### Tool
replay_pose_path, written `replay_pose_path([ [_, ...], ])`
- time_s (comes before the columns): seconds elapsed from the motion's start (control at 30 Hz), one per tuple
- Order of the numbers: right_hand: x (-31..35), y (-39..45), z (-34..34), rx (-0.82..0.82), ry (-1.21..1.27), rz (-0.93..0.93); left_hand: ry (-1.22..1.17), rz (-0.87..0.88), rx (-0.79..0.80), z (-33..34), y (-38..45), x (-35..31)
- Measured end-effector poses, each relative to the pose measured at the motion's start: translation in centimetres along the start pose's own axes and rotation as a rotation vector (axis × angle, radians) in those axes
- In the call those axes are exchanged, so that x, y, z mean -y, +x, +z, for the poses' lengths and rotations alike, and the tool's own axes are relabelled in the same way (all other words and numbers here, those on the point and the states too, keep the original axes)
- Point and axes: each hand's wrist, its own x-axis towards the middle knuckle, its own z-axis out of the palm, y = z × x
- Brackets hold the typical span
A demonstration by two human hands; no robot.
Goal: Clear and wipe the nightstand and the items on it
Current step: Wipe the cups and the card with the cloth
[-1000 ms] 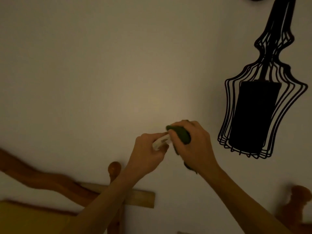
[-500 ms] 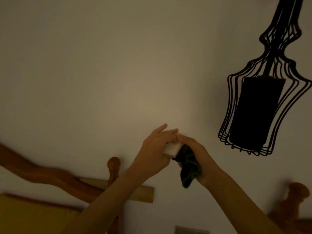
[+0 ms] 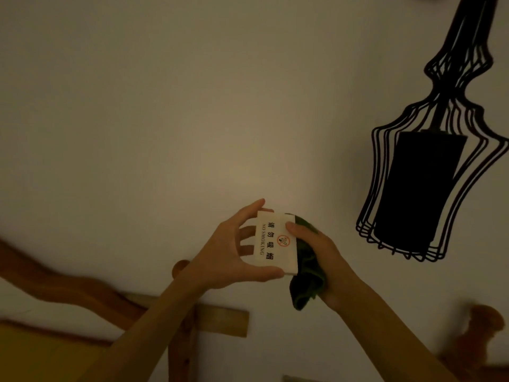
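Two hands raised before pale wall (image 3: 137, 133): left hand (image 3: 228, 252) gripping white no-smoking sign (image 3: 276, 241) by its ends, thumb below, fingers above; right hand (image 3: 325, 257) clutching green cloth (image 3: 307, 277) against sign's right edge; black wire lamp (image 3: 424, 188) hanging right.

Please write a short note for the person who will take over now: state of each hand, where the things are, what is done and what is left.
Left hand: holds the white no-smoking sign by its edges, printed face toward the camera, raised in front of the wall.
Right hand: grips the green cloth against the right side of the sign, thumb on the sign's face.
Done: the sign is off the nightstand and in hand, with the cloth on it.
Left: finish wiping the sign and set it down. The nightstand is out of view, so its state cannot be told.
Nearby: black wire lamp to the right, wooden headboard below.
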Motion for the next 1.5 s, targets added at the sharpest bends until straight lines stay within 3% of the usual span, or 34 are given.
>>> replay_pose_path([
  [0.07,-0.1,0.6,0.2,-0.2,-0.141,-0.132,0.055,0.022,-0.056,-0.3,-0.1,0.1],
  [0.17,0.2,1.4,-0.1,-0.359,-0.537,-0.6,0.099,0.034,-0.115,-0.8,-0.3,0.2],
  [0.23,0.8,1.8,-0.1,-0.298,-0.877,-0.856,0.134,0.038,-0.11,-1.0,-0.3,0.2],
  [0.3,1.1,1.9,0.8,-0.214,-1.137,-0.984,0.163,0.052,-0.088,-1.1,-0.1,0.2],
  [0.43,-0.1,1.2,2.4,0.131,-1.298,-1.201,0.167,0.053,-0.092,-1.6,0.4,0.1],
  [0.5,-0.4,1.1,2.7,0.282,-1.283,-1.22,0.141,0.054,-0.117,-2.0,0.1,-0.2],
  [0.53,0.1,1.5,2.7,0.272,-1.261,-1.217,0.171,0.071,-0.119,-2.1,0.0,-0.3],
  [0.67,2.5,3.0,2.9,-0.056,-1.136,-1.06,0.24,0.101,-0.067,-1.6,-0.6,-0.7],
  [0.8,0.4,1.6,4.1,0.235,-1.212,-1.24,0.287,0.145,-0.125,-1.9,-0.8,-0.8],
  [0.83,0.6,1.7,4.1,0.244,-1.212,-1.243,0.298,0.161,-0.134,-2.0,-0.9,-0.8],
  [0.97,2.2,2.9,4.0,-0.113,-1.077,-1.037,0.238,0.109,-0.1,-1.4,-1.2,-1.1],
  [1.0,1.7,2.7,4.1,-0.104,-1.087,-1.069,0.251,0.116,-0.109,-1.4,-1.3,-1.1],
  [1.13,-0.7,1.3,4.2,0.181,-1.194,-1.214,0.33,0.193,-0.154,-1.8,-1.8,-1.1],
  [1.23,0.7,2.6,3.4,-0.089,-1.091,-1.04,0.252,0.097,-0.159,-1.4,-1.9,-1.7],
  [1.3,0.5,2.7,2.9,-0.149,-1.068,-0.967,0.201,0.069,-0.178,-1.4,-1.9,-1.7],
  [1.43,-1.0,0.8,2.8,0.08,-1.115,-1.105,0.079,0.041,-0.199,-2.0,-2.1,-1.5],
  [1.5,-0.5,0.7,2.7,0.07,-0.989,-1.076,0.008,0.026,-0.159,-1.9,-2.2,-1.7],
])
